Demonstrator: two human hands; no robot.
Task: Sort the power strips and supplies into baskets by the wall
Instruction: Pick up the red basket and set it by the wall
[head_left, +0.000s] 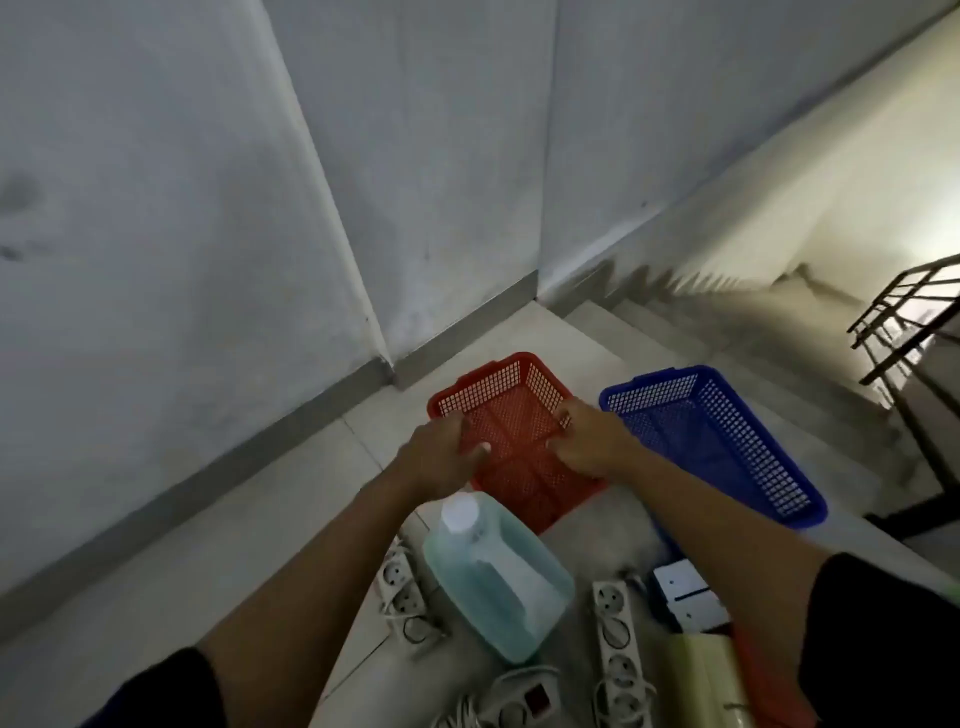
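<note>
A red mesh basket (498, 382) sits on the tiled floor near the wall corner. My left hand (441, 457) grips its left rim and my right hand (592, 441) grips its right rim. A blue mesh basket (727, 431) lies just to the right of it, with nothing visible inside. Nearer to me stands a clear jug of blue liquid (498, 577) with a white cap. White power strips lie on the floor: one left of the jug (402, 592), one to its right (618, 639), and one with a red switch (524, 699) at the bottom.
A white box (685, 597) and a pale green roll (706, 675) lie at the lower right. Stairs descend at the right beyond the blue basket, with a dark metal railing (909, 332). Grey walls meet in a corner behind the red basket.
</note>
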